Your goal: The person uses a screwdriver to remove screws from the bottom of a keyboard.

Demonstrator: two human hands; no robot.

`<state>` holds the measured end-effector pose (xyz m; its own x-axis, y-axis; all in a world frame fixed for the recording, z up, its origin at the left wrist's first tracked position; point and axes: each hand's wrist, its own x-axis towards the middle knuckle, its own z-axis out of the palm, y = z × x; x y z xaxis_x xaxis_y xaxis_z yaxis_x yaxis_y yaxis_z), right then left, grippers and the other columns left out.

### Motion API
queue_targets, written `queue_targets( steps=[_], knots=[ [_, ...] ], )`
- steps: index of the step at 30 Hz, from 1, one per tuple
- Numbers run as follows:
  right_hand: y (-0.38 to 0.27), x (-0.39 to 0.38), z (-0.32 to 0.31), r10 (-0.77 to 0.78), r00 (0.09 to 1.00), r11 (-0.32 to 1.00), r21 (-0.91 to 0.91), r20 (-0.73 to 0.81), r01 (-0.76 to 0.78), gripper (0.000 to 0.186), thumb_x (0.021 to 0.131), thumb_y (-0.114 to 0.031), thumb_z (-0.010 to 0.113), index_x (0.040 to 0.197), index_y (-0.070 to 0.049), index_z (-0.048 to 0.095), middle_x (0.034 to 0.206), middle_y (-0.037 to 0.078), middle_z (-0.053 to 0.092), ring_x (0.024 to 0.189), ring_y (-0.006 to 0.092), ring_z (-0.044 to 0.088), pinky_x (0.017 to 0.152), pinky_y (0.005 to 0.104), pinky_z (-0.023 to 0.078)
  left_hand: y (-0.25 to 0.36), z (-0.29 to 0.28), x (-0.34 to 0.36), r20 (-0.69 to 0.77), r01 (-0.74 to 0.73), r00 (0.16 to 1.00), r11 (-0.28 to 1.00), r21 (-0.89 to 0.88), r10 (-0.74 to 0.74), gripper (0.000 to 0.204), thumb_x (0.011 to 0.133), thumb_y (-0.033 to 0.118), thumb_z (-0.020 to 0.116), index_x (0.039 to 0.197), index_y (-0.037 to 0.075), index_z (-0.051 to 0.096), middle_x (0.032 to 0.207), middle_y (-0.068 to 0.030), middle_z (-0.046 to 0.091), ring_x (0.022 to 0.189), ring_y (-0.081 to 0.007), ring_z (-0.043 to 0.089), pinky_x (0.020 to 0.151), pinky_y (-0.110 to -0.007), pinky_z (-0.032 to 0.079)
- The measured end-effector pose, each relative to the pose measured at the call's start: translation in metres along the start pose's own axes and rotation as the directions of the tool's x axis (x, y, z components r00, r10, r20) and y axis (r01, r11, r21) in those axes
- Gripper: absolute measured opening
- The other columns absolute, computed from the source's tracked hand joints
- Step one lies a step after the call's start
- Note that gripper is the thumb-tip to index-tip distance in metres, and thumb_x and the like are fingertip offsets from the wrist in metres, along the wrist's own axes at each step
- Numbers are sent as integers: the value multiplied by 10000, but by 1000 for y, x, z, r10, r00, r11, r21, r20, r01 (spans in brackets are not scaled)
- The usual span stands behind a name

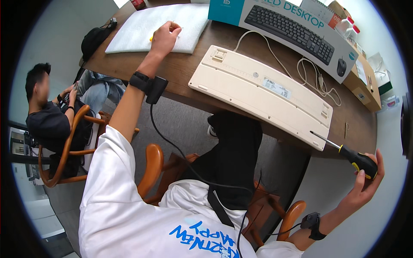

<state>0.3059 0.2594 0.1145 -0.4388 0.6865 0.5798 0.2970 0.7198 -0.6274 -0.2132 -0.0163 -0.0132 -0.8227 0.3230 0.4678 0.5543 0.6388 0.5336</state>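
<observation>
A cream keyboard (258,88) lies upside down on the table, its underside showing small feet, screw holes and a label. My right hand (365,176) is wrapped round the black and yellow handle of a screwdriver (357,160). The shaft points left, and its tip is over or against the keyboard's near right corner; I cannot tell if it touches. Off to the left, my left hand (165,41) is over a white foam sheet (129,38), fingers pinched together. What they hold, if anything, is too small to make out. A small yellow thing (151,38) shows beside that hand.
Behind the keyboard stands a large keyboard box (279,32), with a pale cable (303,71) looped before it. A cardboard box (365,86) and red-capped bottles (346,28) are at the right. A black cap (92,41) sits at the left edge; another person (49,109) sits beyond.
</observation>
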Motion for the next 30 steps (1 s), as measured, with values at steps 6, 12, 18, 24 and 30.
queue_targets(
  steps=[6,12,18,24,30],
  knots=[
    [-13,-3,20,-18,1000,1000,11,10,18,573,825,-73,472,1387,41,466,1189,190,596,1112,247,592,975,347,492,-21,8,11,44,4,999,999,40,-6,186,909,224,658,1015,105,752,961,-100,752,897,-213,719,818,-319,540],
    [-40,0,49,-96,995,990,109,19,93,593,813,-83,497,1387,57,446,1180,223,593,1120,269,596,989,366,495,-36,10,4,1,35,999,993,-117,-35,266,936,183,637,1182,130,723,984,-76,758,871,-119,699,794,-246,536],
    [-60,10,81,-177,972,981,103,154,162,629,776,-138,525,1390,-10,474,1072,168,608,945,192,611,859,299,521,22,-8,-39,6,-42,999,914,-405,48,287,986,102,556,1250,80,667,1118,-75,715,988,-122,667,846,-263,537],
    [-60,18,99,-320,934,945,-12,162,326,598,774,-140,480,1366,-80,539,1027,136,647,930,167,633,832,270,514,128,-17,-127,88,-567,783,765,-304,615,320,906,141,687,1224,109,675,1217,-73,663,1136,-247,625,964,-356,512],
    [-58,17,105,-306,944,950,-21,122,310,628,731,-139,492,1350,-34,506,1004,176,628,882,193,638,827,272,537,155,16,-169,194,-571,769,792,-218,608,422,827,189,752,1239,254,690,1379,-82,552,1358,-299,432,1099,-441,384]
  ],
)
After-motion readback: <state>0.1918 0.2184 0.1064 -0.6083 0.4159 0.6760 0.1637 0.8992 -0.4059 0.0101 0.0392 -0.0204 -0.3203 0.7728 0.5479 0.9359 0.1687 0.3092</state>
